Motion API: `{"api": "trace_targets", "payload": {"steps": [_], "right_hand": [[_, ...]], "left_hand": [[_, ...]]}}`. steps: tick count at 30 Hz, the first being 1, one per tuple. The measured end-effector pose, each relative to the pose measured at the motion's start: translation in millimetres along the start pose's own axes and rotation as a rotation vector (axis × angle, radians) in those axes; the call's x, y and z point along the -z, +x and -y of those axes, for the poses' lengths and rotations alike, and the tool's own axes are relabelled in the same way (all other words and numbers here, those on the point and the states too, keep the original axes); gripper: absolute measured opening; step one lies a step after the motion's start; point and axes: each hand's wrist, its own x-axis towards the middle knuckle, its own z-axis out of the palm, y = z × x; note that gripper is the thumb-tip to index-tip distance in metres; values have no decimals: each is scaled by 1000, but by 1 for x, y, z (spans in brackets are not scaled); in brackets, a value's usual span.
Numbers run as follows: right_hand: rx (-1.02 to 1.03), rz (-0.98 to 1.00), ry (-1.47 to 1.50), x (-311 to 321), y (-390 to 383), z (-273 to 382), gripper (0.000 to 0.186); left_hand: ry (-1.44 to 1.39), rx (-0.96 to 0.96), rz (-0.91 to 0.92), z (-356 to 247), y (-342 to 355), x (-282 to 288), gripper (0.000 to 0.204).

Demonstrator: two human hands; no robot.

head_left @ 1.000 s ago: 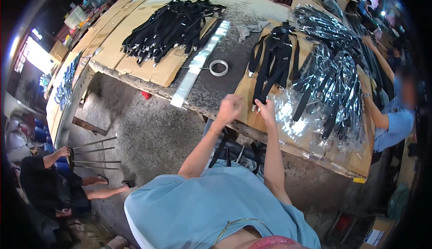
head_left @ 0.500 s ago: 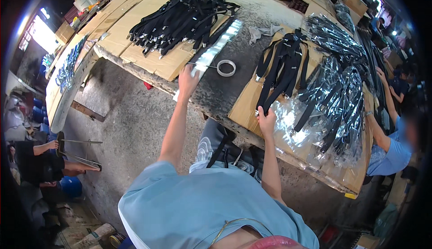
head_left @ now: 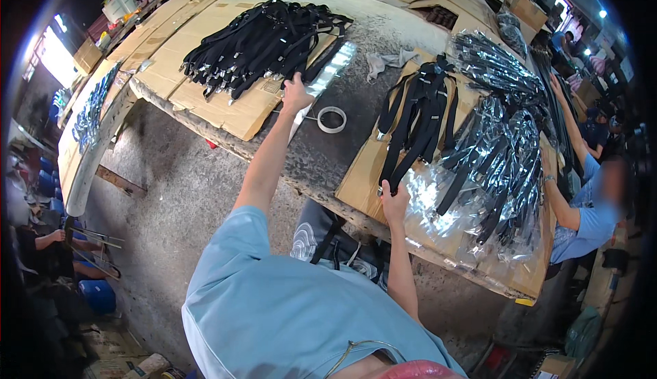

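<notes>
My right hand (head_left: 395, 203) is closed on the near, metal-clipped end of black suspenders (head_left: 419, 125), which lie on cardboard at the table's right half. Further left, my left hand (head_left: 297, 95) reaches over the table with its fingers stretched forward. It rests by a long stack of clear plastic sleeves (head_left: 334, 69), close to the clip ends of a large heap of black suspenders (head_left: 263, 47). A roll of tape (head_left: 332, 120) lies on the dark tabletop between my hands. Whether my left fingertips touch a strap or a sleeve is hard to see.
Shiny plastic-wrapped suspenders (head_left: 503, 167) are piled at the right. A grey cloth (head_left: 389, 62) lies behind the tape. Across the right end, a person in blue (head_left: 582, 221) reaches over the table. Another table edge (head_left: 89, 163) stands at the left.
My left hand has moved forward along the plastic sleeves, toward the heap of suspenders. My right hand keeps hold of the suspenders' end. The whole view has shifted slightly.
</notes>
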Motion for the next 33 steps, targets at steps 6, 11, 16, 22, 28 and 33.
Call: {"api": "trace_targets", "payload": {"steps": [6, 11, 16, 22, 28, 33], "right_hand": [[106, -37, -134, 0, 6, -18, 27], [155, -46, -91, -4, 7, -22, 26], [135, -4, -49, -2, 5, -18, 27], [89, 25, 14, 0, 1, -3, 26], [108, 20, 13, -1, 1, -5, 25], [113, -7, 1, 0, 4, -16, 27]], "left_hand": [[-687, -244, -260, 40, -62, 21, 84], [-936, -75, -231, 77, -156, 34, 84], [-773, -22, -215, 142, -198, 28, 75], [-825, -84, -288, 132, -203, 55, 64], [-643, -50, -32, 119, -173, 76, 66], [83, -445, 214, 110, -181, 71, 77]]}}
